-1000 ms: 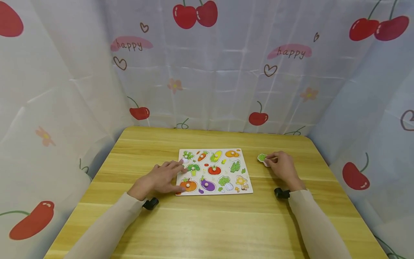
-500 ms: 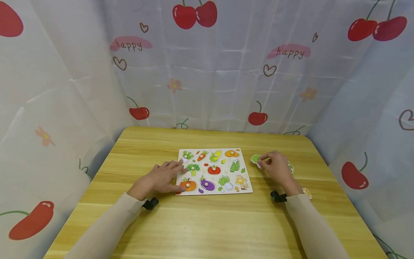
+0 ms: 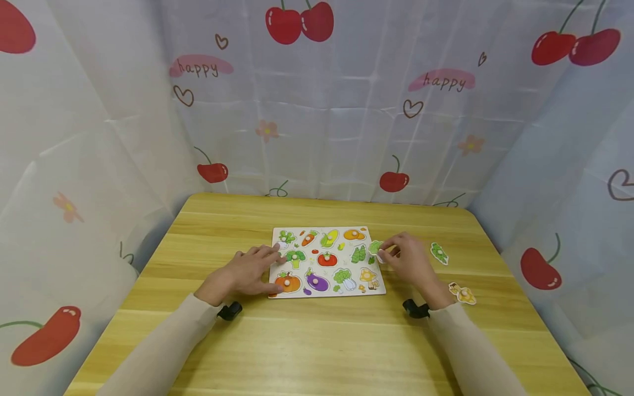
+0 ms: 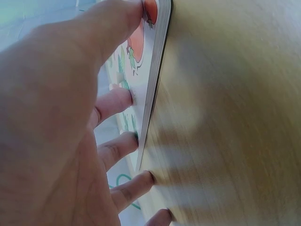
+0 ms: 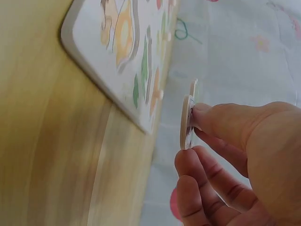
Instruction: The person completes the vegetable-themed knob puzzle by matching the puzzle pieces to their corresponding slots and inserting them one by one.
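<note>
A white vegetable puzzle board [image 3: 342, 290] lies flat on the table. My left hand [image 3: 250, 272] rests spread over its left edge, the thumb near the pumpkin piece [image 3: 295, 283]. In the left wrist view, the left thumb and two fingers touch the board [image 4: 157, 61], while other fingertips reach the wood beside it. My right hand [image 3: 408, 261] pinches a leafy green-and-white cabbage puzzle piece [image 3: 375, 247] at the board's right edge. The right wrist view shows this piece [image 5: 186, 122] edge-on between thumb and fingers, held up off the board [image 5: 87, 42].
A pea-pod piece [image 3: 439, 253] and a yellow mushroom piece [image 3: 465, 295] lie on the table [image 3: 307, 346] to the right of my right hand. Knobbed pieces such as the eggplant [image 3: 317, 282] and tomato [image 3: 327, 259] sit in the board. A printed curtain [image 3: 327, 110] surrounds the table.
My right hand has carried the cabbage piece leftward from the table to the board's right edge, uncovering the pea-pod and mushroom pieces. My left hand has stayed in place.
</note>
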Tool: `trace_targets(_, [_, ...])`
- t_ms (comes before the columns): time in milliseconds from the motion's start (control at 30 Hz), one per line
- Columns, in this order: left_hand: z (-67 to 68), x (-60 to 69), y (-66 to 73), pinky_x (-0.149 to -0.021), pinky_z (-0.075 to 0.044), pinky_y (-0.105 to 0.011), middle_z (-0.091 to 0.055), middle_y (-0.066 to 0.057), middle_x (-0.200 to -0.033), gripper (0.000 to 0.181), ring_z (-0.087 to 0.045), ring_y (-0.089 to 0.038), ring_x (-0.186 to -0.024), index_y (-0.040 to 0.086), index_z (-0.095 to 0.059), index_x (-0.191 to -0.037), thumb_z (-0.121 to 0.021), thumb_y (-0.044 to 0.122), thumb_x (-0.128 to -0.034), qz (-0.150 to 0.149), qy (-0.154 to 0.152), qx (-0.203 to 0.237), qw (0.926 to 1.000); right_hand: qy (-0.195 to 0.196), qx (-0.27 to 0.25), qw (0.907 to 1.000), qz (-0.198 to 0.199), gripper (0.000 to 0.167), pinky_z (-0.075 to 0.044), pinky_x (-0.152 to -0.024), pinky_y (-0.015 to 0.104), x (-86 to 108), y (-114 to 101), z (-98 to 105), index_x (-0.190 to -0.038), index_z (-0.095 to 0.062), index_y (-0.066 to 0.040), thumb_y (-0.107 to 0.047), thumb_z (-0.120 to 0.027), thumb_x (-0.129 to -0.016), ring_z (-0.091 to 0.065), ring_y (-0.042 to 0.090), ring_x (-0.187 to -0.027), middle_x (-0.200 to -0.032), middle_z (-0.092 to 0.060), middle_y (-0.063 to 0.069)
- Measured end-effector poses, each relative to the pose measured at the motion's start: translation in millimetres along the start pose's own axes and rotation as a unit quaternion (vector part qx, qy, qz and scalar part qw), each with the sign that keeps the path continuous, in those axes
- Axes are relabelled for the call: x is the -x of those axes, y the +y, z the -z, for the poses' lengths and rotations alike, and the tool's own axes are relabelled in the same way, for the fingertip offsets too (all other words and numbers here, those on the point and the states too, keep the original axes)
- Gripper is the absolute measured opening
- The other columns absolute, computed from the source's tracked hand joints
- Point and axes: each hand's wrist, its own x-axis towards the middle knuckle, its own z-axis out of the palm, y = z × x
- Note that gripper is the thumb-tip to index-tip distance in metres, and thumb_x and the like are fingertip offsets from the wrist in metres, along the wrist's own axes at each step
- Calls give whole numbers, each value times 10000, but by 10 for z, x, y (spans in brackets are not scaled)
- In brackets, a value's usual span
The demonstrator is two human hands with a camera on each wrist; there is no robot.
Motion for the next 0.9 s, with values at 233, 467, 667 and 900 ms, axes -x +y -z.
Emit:
trace_targets(233, [3,6,-5,-1235,-403,-864,-320,-145,-1930,869,-411,-524,-1706,246,-530,-1760,-771,694,-1056,-10,16,89,10000,-221,-81,9996,124,43,-619,-804,342,42,-180,-104,-1039,-865,-89,-118,-897,-1038,-769,236,-941,-1224,-762,189])
trace_targets(467, [-10,-9,-19,-1233,-412,-851,-322,-134,-1931,876,-410,-510,-1709,254,-523,-1766,-765,704,-1055,-9,48,35,10000,-320,-83,9986,410,82,-606,-771,296,73,-319,-216,-975,-851,-133,-105,-917,-1016,-744,179,-894,-1171,-757,151])
trace_targets(667, [-1,-14,-11,-1229,-417,-843,-335,-138,-1924,872,-418,-507,-1703,256,-529,-1762,-768,704,-1053,-17,55,29,10000,-482,-177,9970,576,96,-604,-772,261,121,-399,-318,-966,-850,-135,-95,-932,-998,-738,158,-883,-1117,-758,98])
trace_targets(900, [-2,-4,-9,-1233,-405,-861,-327,-142,-1927,868,-413,-515,-1706,252,-528,-1762,-772,694,-1056,-1,27,50,10000,-958,-415,9932,508,79,-597,-782,227,184,-523,-426,-993,-847,-132,-112,-922,-1012,-701,95,-889,-1109,-744,63])
